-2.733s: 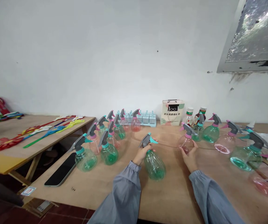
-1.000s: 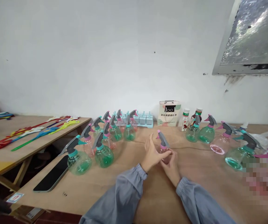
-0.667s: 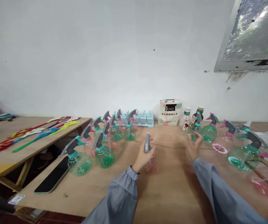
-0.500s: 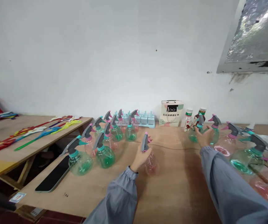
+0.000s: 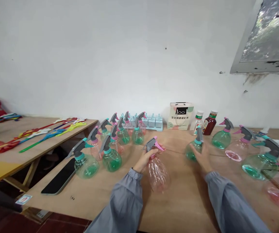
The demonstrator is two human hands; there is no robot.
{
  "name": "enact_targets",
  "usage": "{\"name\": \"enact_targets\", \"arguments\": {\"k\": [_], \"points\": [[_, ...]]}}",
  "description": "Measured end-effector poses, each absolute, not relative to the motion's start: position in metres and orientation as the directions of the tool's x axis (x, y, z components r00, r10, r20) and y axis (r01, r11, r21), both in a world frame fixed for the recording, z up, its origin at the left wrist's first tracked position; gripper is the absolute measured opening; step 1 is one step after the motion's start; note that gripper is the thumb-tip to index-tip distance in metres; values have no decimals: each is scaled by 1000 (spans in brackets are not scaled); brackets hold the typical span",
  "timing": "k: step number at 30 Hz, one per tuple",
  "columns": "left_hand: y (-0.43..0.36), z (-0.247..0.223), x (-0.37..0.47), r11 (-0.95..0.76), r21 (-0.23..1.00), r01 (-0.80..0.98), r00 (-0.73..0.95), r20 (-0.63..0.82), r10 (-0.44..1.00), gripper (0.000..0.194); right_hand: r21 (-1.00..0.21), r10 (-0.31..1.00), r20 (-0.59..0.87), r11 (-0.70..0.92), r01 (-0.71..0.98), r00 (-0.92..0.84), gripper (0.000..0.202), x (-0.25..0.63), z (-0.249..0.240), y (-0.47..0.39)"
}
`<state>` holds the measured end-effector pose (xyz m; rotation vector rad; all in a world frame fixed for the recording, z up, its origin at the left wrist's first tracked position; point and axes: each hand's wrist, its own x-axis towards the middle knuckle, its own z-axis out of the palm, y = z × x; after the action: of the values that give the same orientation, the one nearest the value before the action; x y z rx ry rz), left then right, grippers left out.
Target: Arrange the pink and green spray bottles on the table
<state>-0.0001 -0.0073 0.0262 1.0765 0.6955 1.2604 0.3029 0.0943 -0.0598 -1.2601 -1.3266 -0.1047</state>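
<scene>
My left hand (image 5: 143,160) is closed round the neck of a clear pink spray bottle (image 5: 158,176), just under its grey trigger head with a pink nozzle. That bottle leans slightly, and I cannot tell whether its base touches the table. To the right, my right hand (image 5: 203,157) has its fingers round a green spray bottle (image 5: 190,151) with a grey head, partly hidden by the hand. A group of spray bottles, green (image 5: 112,160) and pink (image 5: 96,149), stands left of my hands. More spray bottles, such as a green one (image 5: 221,139), stand at the right.
A black phone (image 5: 59,177) lies at the table's left edge. Along the wall are a light blue mould tray (image 5: 155,124), a paper bag (image 5: 180,118), a white bottle (image 5: 197,123) and a dark red bottle (image 5: 209,123). Colourful hand-shaped sticks (image 5: 36,142) lie on the left table.
My right hand has moved left with the green spray bottle, away from the right-hand bottles. The pink bottle in my left hand has come nearer and turned, its nozzle now pointing right.
</scene>
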Motion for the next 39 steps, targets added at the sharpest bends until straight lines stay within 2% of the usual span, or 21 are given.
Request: {"name": "enact_targets", "arguments": {"k": [7, 9, 12, 14, 18, 24, 29, 34, 39], "points": [[7, 14, -7, -3, 893, -451, 334, 171, 927, 39, -630, 661, 719, 491, 601, 214, 61, 253, -88, 32], [8, 13, -9, -19, 914, -406, 304, 155, 940, 34, -648, 682, 703, 497, 576, 203, 61, 247, -90, 27], [7, 15, -9, -42, 941, -337, 176, 106, 979, 21, -664, 679, 698, 495, 561, 227, 61, 242, -92, 24], [6, 17, -9, -37, 947, -318, 162, 93, 982, 17, -660, 668, 706, 500, 561, 234, 62, 240, -91, 22], [4, 23, -5, -19, 957, -289, 282, 104, 954, 21, -651, 670, 713, 526, 548, 205, 59, 236, -90, 15], [0, 33, 2, -3, 930, -366, 144, 60, 988, 16, -653, 673, 709, 514, 556, 212, 57, 232, -89, 9], [-1, 39, 0, -19, 934, -356, 176, 87, 981, 20, -643, 670, 716, 524, 559, 195, 59, 234, -90, 11], [1, 33, 2, -24, 929, -369, 80, 57, 995, 16, -656, 687, 701, 514, 552, 194, 61, 234, -91, 12], [0, 30, 2, -8, 937, -349, 182, 76, 980, 20, -640, 664, 721, 527, 560, 199, 61, 233, -90, 11]]}}
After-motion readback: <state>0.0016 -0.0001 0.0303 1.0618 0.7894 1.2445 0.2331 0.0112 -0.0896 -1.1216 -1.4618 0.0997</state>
